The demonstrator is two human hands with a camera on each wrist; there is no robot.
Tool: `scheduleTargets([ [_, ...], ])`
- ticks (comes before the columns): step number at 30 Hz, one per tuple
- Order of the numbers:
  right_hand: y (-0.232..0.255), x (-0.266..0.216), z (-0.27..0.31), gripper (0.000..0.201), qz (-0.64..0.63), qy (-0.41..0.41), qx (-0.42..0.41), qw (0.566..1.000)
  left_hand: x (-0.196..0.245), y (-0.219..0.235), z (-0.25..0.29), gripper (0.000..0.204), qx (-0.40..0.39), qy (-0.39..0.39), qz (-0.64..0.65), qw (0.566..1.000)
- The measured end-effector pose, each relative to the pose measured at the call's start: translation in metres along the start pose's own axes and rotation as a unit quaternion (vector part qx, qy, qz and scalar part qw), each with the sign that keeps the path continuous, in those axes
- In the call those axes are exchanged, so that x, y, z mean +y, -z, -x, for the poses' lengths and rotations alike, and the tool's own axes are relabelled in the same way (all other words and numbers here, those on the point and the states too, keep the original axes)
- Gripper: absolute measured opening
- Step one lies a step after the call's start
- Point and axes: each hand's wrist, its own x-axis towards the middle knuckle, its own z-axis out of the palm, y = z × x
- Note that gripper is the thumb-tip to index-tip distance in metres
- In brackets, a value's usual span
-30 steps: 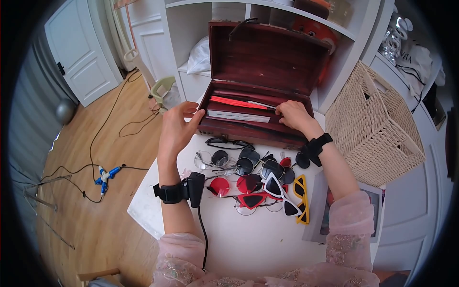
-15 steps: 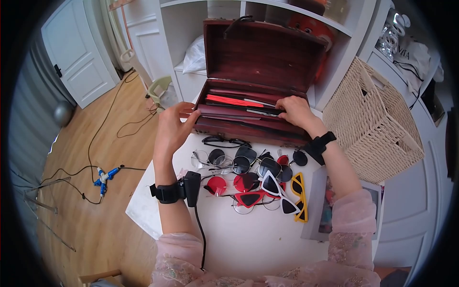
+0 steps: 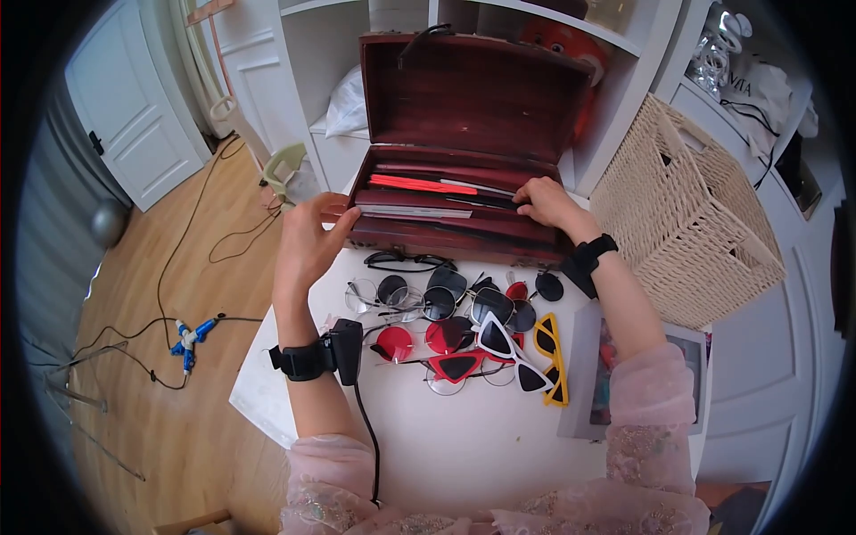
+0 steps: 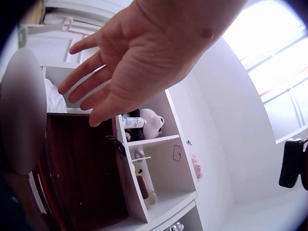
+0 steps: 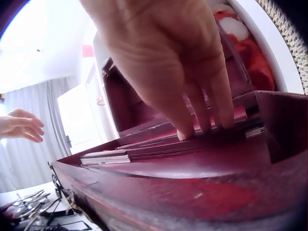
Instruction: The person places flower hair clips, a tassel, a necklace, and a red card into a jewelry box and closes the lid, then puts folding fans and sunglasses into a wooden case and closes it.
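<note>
A dark red wooden box (image 3: 428,239) stands at the back of the white table with its lid (image 3: 473,102) raised. Inside it, thin sheets stand on edge: a bright orange-red bundle (image 3: 423,184), white-edged sheets (image 3: 415,212) and dark red ones. My left hand (image 3: 308,236) is at the box's left end; the left wrist view shows its fingers spread and holding nothing. My right hand (image 5: 178,62) reaches down into the box's right half, thumb and fingertips among the sheet edges. I cannot tell whether they pinch a sheet.
In front of the box lie several glasses, among them black-framed (image 3: 410,261), white-framed (image 3: 499,334), red-framed (image 3: 455,364) and yellow-framed (image 3: 557,357) ones. A grey translucent case (image 3: 584,401) lies at the table's right. Beyond it stands a woven basket (image 3: 687,214). White shelves (image 3: 303,71) rise behind.
Around half a second ago the white-edged sheets at the front left of the box were hidden; now they show again. My right hand stays among the sheets. The head view has shifted slightly.
</note>
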Motion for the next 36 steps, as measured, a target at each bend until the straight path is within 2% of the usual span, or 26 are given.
scheduleTargets([
  [3, 0.001, -0.002, 0.002, 0.029, 0.008, 0.001, -0.01, 1.0, 0.001, 0.002, 0.001, 0.025, 0.0, 0.008, -0.006, 1.0],
  [6, 0.002, -0.005, 0.003, 0.029, 0.03, 0.017, 0.014, 0.999, 0.001, 0.004, 0.002, 0.026, 0.003, 0.018, 0.003, 1.0],
  [9, 0.002, -0.008, 0.006, 0.03, 0.045, -0.01, -0.016, 0.999, -0.001, 0.003, 0.002, 0.028, 0.001, 0.015, -0.002, 1.0],
  [12, 0.002, -0.007, 0.006, 0.028, 0.04, 0.018, 0.011, 0.999, -0.006, 0.002, 0.0, 0.029, -0.008, 0.01, 0.013, 1.0],
  [14, 0.008, -0.017, 0.014, 0.025, 0.054, 0.017, 0.062, 0.996, -0.004, 0.001, 0.001, 0.029, -0.014, 0.012, 0.003, 1.0],
  [18, 0.021, -0.046, 0.026, 0.019, 0.042, 0.065, 0.09, 0.993, -0.003, -0.001, 0.0, 0.03, -0.02, 0.01, 0.009, 1.0],
  [21, 0.03, -0.075, 0.036, 0.012, 0.043, 0.132, 0.057, 0.989, 0.0, -0.002, 0.0, 0.03, -0.034, 0.017, 0.02, 0.999],
  [22, 0.033, -0.084, 0.04, 0.012, 0.043, 0.13, 0.056, 0.989, -0.001, -0.003, 0.0, 0.03, -0.036, 0.009, 0.012, 0.999],
  [24, 0.038, -0.099, 0.048, 0.011, 0.039, 0.157, -0.02, 0.987, 0.001, -0.005, 0.0, 0.03, -0.04, 0.0, 0.006, 0.999],
  [28, 0.026, -0.114, 0.061, 0.008, 0.024, 0.154, -0.071, 0.985, 0.008, -0.005, 0.001, 0.028, -0.05, -0.006, -0.011, 0.999],
  [32, 0.011, -0.111, 0.067, 0.012, 0.022, 0.145, -0.094, 0.985, 0.01, -0.003, 0.002, 0.029, -0.059, -0.006, -0.014, 0.998],
  [36, 0.006, -0.114, 0.072, 0.016, 0.009, 0.151, -0.081, 0.985, 0.01, -0.002, 0.002, 0.03, -0.063, -0.017, -0.003, 0.998],
])
